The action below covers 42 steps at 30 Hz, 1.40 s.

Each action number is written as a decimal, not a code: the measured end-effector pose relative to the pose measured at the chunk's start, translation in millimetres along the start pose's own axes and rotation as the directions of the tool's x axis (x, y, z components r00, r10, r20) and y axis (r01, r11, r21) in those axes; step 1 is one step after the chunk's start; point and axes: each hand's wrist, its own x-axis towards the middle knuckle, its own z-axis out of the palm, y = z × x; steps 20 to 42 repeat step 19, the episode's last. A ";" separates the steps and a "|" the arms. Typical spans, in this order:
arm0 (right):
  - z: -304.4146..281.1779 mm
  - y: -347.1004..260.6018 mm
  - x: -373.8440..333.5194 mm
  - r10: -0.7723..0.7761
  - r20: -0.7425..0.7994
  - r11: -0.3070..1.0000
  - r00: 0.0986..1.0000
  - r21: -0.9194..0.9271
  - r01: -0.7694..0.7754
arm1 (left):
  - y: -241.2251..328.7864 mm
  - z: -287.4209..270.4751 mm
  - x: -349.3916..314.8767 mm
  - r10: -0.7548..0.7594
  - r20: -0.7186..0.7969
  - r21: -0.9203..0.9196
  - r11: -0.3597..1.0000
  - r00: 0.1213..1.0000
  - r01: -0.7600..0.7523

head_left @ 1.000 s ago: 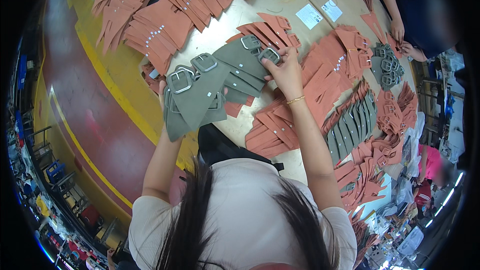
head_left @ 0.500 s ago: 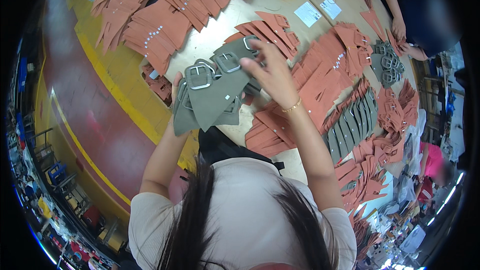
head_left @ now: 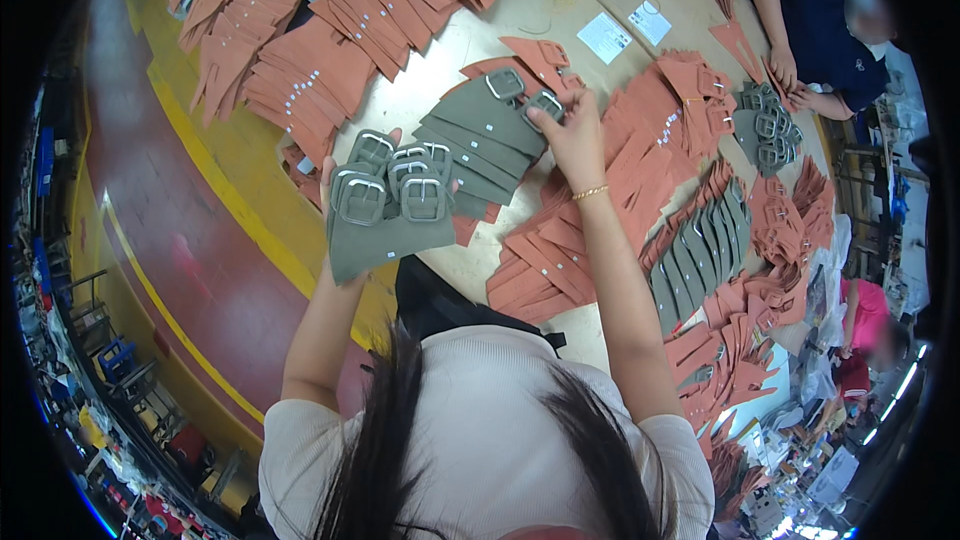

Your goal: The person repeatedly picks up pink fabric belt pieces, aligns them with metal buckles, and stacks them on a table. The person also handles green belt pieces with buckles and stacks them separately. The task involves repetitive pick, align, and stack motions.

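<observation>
L hand (head_left: 335, 202): raised off table, clenched round a stack of green straps (head_left: 385, 215); mostly hidden behind the stack, fingertips show at its left edge + top.
stack: fanned, approx 5 metal buckles (head_left: 362, 198) facing cam, strap tails hanging down-left.
R hand (head_left: 572, 138): arm stretched fwd, fingers pinching the buckle end of top green strap (head_left: 543, 106) in a row on the table.
green row (head_left: 482, 135): overlapped straps lying flat betw the two hands, just beside held stack; one more buckle at far end.
table (head_left: 520, 25): pale, round edge.
orange pieces (head_left: 340, 30): big overlapped piles far-left + centre; more piles (head_left: 545, 265) under/right of R forearm.
green pieces w/o buckles (head_left: 700, 255): fanned row further right.
paper slips (head_left: 605, 37): two, white, far side.
other person (head_left: 800, 30): top right, dark sleeve, hands on orange pieces next to pile of buckled green straps (head_left: 765, 125).
floor (head_left: 190, 240): red w/ yellow stripe, left of table.
</observation>
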 end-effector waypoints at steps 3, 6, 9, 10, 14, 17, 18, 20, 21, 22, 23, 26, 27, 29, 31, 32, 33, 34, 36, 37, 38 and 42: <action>6.0 10.9 -6.2 -0.139 -0.063 0.983 0.988 -0.128 0.130 | -1.4 -2.8 -1.2 0.016 0.026 0.016 1.000 1.000 -0.017; 3.9 -1.7 -15.7 -0.144 -0.007 0.978 0.990 -0.156 0.141 | -4.6 1.9 8.8 0.136 -0.163 0.103 0.987 0.977 -0.121; -4.3 -27.3 -23.7 -0.311 -0.022 0.870 0.950 -0.410 0.275 | -6.6 12.0 9.3 -0.105 -0.002 -0.052 0.993 0.994 0.105; -6.9 -33.9 -29.2 -0.382 -0.060 0.794 0.922 -0.531 0.295 | -7.3 12.1 10.3 -0.121 0.014 -0.017 0.992 0.993 0.121; -15.3 -56.1 -42.4 -0.345 0.204 0.919 0.916 -0.123 0.374 | -11.5 8.4 20.1 -0.192 0.054 0.084 0.979 0.980 0.188; -13.4 -66.3 -61.0 -0.347 0.405 0.938 0.846 0.163 0.306 | -15.5 7.6 24.1 -0.204 0.044 0.145 0.970 0.978 0.195; -12.8 -68.4 -66.8 -0.335 0.426 0.942 0.840 0.125 0.313 | -17.4 7.9 26.6 -0.167 0.007 0.230 0.960 0.986 0.161; -12.4 -70.2 -72.5 -0.324 0.447 0.943 0.834 0.086 0.320 | -18.7 8.4 30.0 -0.132 -0.033 0.257 0.957 0.991 0.136; -12.4 -70.2 -72.5 -0.324 0.447 0.943 0.834 0.086 0.320 | -18.7 8.4 30.0 -0.132 -0.033 0.257 0.957 0.991 0.136; -12.4 -70.2 -72.5 -0.324 0.447 0.943 0.834 0.086 0.320 | -18.7 8.4 30.0 -0.132 -0.033 0.257 0.957 0.991 0.136; -12.4 -70.2 -72.5 -0.324 0.447 0.943 0.834 0.086 0.320 | -18.7 8.4 30.0 -0.132 -0.033 0.257 0.957 0.991 0.136; -12.4 -70.2 -72.5 -0.324 0.447 0.943 0.834 0.086 0.320 | -18.7 8.4 30.0 -0.132 -0.033 0.257 0.957 0.991 0.136; -12.4 -70.2 -72.5 -0.324 0.447 0.943 0.834 0.086 0.320 | -18.7 8.4 30.0 -0.132 -0.033 0.257 0.957 0.991 0.136; -12.4 -70.2 -72.5 -0.324 0.447 0.943 0.834 0.086 0.320 | -18.7 8.4 30.0 -0.132 -0.033 0.257 0.957 0.991 0.136; -12.4 -70.2 -72.5 -0.324 0.447 0.943 0.834 0.086 0.320 | -18.7 8.4 30.0 -0.132 -0.033 0.257 0.957 0.991 0.136; -12.4 -70.2 -72.5 -0.324 0.447 0.943 0.834 0.086 0.320 | -18.7 8.4 30.0 -0.132 -0.033 0.257 0.957 0.991 0.136; -12.4 -70.2 -72.5 -0.324 0.447 0.943 0.834 0.086 0.320 | -18.7 8.4 30.0 -0.132 -0.033 0.257 0.957 0.991 0.136; -12.4 -70.2 -72.5 -0.324 0.447 0.943 0.834 0.086 0.320 | -18.7 8.4 30.0 -0.132 -0.033 0.257 0.957 0.991 0.136; -12.4 -70.2 -72.5 -0.324 0.447 0.943 0.834 0.086 0.320 | -18.7 8.4 30.0 -0.132 -0.033 0.257 0.957 0.991 0.136; -12.4 -70.2 -72.5 -0.324 0.447 0.943 0.834 0.086 0.320 | -18.7 8.4 30.0 -0.132 -0.033 0.257 0.957 0.991 0.136; -12.4 -70.2 -72.5 -0.324 0.447 0.943 0.834 0.086 0.320 | -18.7 8.4 30.0 -0.132 -0.033 0.257 0.957 0.991 0.136; -12.4 -70.2 -72.5 -0.324 0.447 0.943 0.834 0.086 0.320 | -18.7 8.4 30.0 -0.132 -0.033 0.257 0.957 0.991 0.136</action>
